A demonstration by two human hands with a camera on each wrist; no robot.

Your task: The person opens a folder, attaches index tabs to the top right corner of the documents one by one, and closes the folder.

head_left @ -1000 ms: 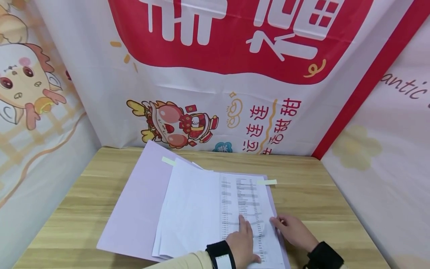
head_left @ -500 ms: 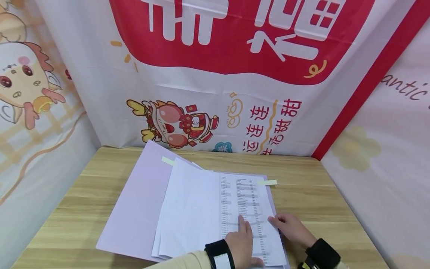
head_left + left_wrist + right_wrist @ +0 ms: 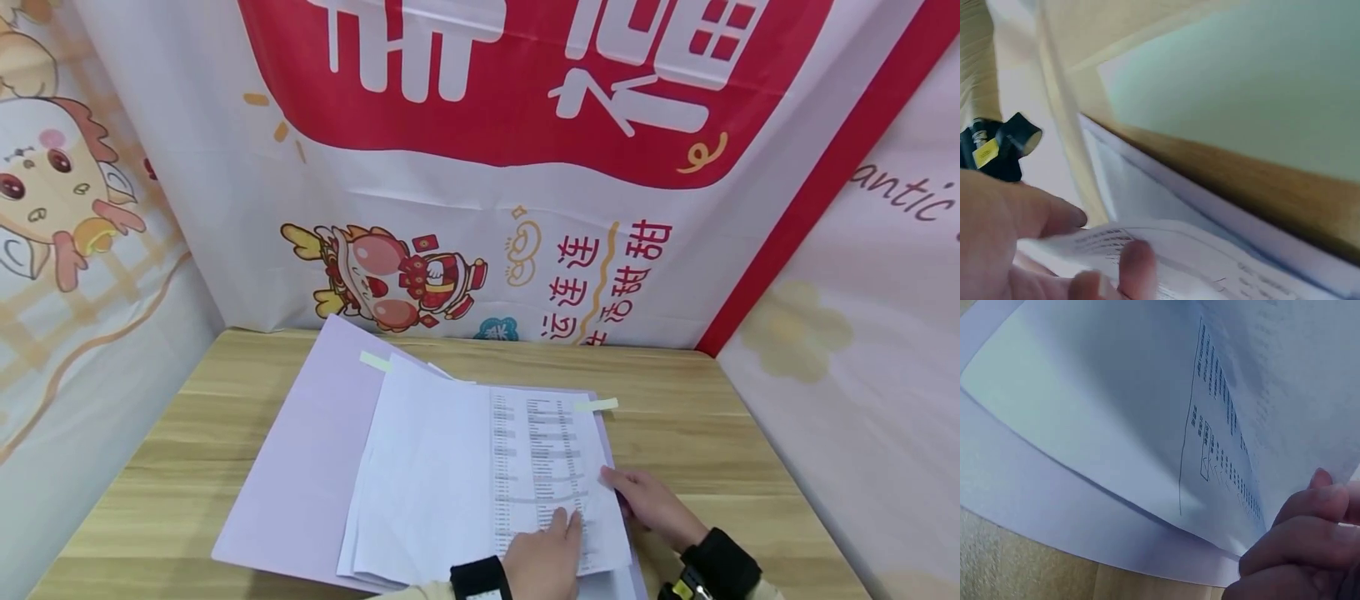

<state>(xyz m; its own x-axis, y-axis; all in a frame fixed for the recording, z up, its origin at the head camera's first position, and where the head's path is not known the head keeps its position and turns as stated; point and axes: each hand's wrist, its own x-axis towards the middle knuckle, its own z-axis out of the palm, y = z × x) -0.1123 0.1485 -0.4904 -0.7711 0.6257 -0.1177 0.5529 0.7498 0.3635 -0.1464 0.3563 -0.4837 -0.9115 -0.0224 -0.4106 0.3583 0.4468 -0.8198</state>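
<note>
Pinching the page (image 3: 553, 462) with your nearly closed right hand (image 3: 658, 510) and left hand (image 3: 543, 560), you could crease it by uneven pulling.

Folder (image 3: 300, 475) on table (image 3: 697, 425); papers (image 3: 431, 467) in folder; strip (image 3: 597, 406) at papers' right edge; banner (image 3: 465, 137) behind.

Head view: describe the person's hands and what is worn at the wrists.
The left hand and right hand are ungloved. The left wristband is black with a white patch; the right wristband is black too, with a yellow marking on a dark part beside it. Pale beige sleeves show behind both.
</note>
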